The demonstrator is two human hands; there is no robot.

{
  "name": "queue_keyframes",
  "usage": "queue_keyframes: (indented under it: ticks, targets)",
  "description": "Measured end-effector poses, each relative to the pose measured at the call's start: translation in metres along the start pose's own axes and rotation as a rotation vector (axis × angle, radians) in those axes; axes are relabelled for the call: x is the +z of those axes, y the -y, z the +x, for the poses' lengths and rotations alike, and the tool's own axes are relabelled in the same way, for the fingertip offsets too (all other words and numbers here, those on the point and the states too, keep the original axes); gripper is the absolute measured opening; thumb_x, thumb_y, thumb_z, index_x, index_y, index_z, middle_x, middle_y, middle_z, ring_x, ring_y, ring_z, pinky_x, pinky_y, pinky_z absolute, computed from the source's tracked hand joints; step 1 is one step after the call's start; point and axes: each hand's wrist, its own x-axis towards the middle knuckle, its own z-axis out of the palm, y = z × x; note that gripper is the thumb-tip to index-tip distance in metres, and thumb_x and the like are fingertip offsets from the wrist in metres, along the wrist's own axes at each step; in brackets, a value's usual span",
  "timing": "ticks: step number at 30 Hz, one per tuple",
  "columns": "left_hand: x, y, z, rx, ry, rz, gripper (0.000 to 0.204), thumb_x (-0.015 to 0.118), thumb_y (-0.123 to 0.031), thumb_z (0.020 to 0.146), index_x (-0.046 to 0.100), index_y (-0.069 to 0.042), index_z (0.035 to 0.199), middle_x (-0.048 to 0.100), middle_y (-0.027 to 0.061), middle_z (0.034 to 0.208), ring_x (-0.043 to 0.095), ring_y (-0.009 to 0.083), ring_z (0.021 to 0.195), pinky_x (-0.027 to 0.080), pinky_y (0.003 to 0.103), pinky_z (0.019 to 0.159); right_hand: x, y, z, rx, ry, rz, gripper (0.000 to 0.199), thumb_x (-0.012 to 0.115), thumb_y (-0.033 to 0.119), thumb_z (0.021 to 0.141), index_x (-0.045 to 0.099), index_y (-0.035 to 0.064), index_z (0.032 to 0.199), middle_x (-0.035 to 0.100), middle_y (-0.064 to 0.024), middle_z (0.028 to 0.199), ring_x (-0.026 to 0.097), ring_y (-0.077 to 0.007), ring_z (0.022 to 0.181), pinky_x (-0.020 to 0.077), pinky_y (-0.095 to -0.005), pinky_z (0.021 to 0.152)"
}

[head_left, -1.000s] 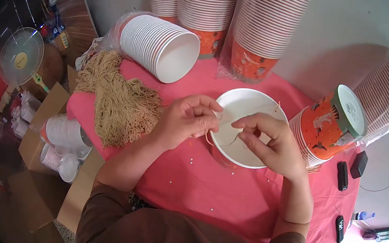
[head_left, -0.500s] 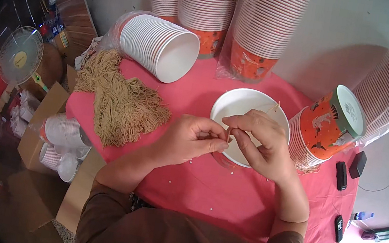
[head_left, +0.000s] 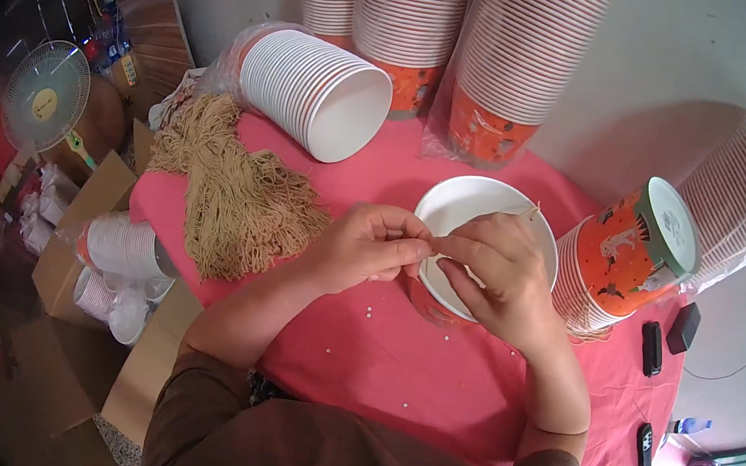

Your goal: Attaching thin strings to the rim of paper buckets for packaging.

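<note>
A white paper bucket cup (head_left: 473, 211) with an orange outside stands upright on the pink table (head_left: 391, 371). Both my hands meet at its near rim. My left hand (head_left: 359, 246) pinches something thin at the rim with thumb and fingers. My right hand (head_left: 494, 272) lies over the cup's near side, fingers pinched against the left hand's; a thin tan string (head_left: 530, 212) runs from it across the cup's mouth. What exactly sits between the fingertips is too small to tell.
A pile of tan strings (head_left: 235, 188) lies left of the hands. A sleeve of cups (head_left: 316, 94) lies on its side behind it; tall cup stacks (head_left: 506, 50) stand at the back, more stacks (head_left: 641, 249) at the right. Dark small devices (head_left: 666, 337) lie right. Boxes and a fan (head_left: 46, 99) stand on the floor left.
Both hands have slid from over the cup's mouth toward its near rim and closed together, fingertips now pinched against each other.
</note>
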Motion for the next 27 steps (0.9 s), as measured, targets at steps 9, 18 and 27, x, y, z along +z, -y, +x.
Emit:
queue_keyframes:
  ticks: [9,18,27]
  targets:
    - [0.002,0.001,0.001,-0.005,-0.032,0.139,0.014,0.059,-0.010,0.097,0.065,-0.001,0.106,0.063,-0.0004,0.081,0.047,0.0005,0.063,0.034,0.017,0.052,0.002,0.000,0.000,-0.068,-0.009,-0.106,0.022,0.074,0.009,0.071,0.066,0.0049,0.091,0.064,-0.0076,0.086,0.063,-0.0275,0.082,0.0476,-0.0402,0.078]
    - [-0.001,-0.001,0.001,0.080,0.006,0.253,0.015,0.060,-0.013,0.095,0.065,-0.001,0.105,0.063,0.0007,0.080,0.057,0.0051,0.071,0.042,0.019,0.056,-0.019,-0.006,-0.001,0.028,-0.082,-0.157,0.016,0.070,0.003,0.077,0.059,0.0040,0.088,0.063,-0.0104,0.086,0.061,-0.0319,0.080,0.0472,-0.0424,0.075]
    - [0.008,-0.001,0.001,0.022,-0.073,0.089,0.010,0.061,-0.008,0.094,0.064,-0.002,0.100,0.061,-0.0010,0.078,0.052,0.0029,0.066,0.039,0.018,0.055,-0.016,0.001,0.000,0.024,0.018,-0.004,0.013,0.070,0.006,0.079,0.062,0.0037,0.089,0.063,-0.0104,0.084,0.062,-0.0306,0.081,0.0468,-0.0415,0.077]
